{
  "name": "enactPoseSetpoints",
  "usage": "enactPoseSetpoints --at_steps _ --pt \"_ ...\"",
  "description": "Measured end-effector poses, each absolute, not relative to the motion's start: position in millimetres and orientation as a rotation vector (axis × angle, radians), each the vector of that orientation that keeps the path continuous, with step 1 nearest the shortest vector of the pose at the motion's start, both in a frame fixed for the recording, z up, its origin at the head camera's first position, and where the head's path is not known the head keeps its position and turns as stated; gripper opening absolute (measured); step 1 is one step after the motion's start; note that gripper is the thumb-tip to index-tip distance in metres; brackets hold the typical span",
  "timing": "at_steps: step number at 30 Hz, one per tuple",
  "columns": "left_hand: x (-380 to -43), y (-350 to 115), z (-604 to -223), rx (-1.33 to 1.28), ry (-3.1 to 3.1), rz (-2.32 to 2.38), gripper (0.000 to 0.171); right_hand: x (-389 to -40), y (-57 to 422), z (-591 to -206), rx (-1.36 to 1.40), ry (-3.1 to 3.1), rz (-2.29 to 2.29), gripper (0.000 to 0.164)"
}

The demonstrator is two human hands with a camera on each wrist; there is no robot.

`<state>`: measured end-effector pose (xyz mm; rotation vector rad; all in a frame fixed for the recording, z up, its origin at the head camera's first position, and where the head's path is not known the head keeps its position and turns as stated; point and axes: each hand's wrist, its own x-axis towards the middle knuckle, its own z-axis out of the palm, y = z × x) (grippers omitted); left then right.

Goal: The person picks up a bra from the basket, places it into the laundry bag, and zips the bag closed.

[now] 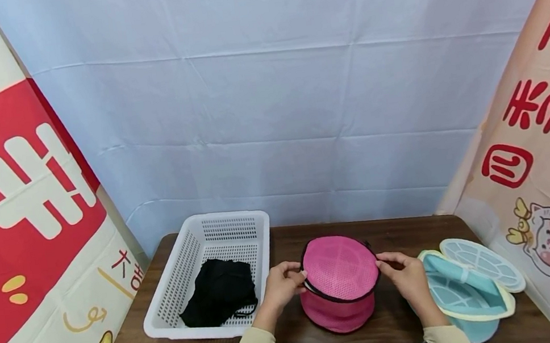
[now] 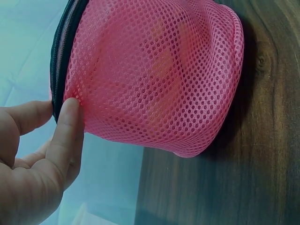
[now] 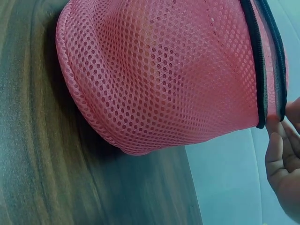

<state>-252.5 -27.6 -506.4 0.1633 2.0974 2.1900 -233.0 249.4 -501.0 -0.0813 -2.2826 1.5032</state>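
Observation:
A round pink mesh laundry bag (image 1: 341,312) with a black zippered rim stands on the table, its round top panel (image 1: 340,266) lying over the opening. My left hand (image 1: 284,285) pinches the rim on the left side; in the left wrist view its fingertips grip the black zipper edge (image 2: 57,61). On the opposite side my right hand (image 1: 405,275) pinches the rim between thumb and fingers. The right wrist view shows two black zipper bands (image 3: 255,61) standing apart there. Through the mesh, faint yellowish patches show inside the bag.
Left of the bag stands a white perforated basket (image 1: 168,305) holding a bundle of black fabric (image 1: 220,290). To the right, beside my right forearm, is a light-blue mesh bag (image 1: 475,330) with pale yellow trim and its lid (image 1: 482,263) flipped open. A pale blue cloth (image 1: 267,109) hangs behind the table.

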Motion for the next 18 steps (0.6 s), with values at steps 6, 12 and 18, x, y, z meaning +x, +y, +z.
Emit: enactPoseSetpoints --at_steps 6,12,18 --pt "-251 -26 -505 0.165 2.111 2.18 0.03 -230 251 -499 -0.116 -2.325 1.468 0.019" --pt "-245 -26 -503 0.249 2.151 2.21 0.026 -231 253 -494 -0.099 -2.414 1.468 0.031" --pt "-247 -22 -500 0.19 2.154 2.18 0.026 -245 259 -495 -0.014 -2.506 1.558 0.037"
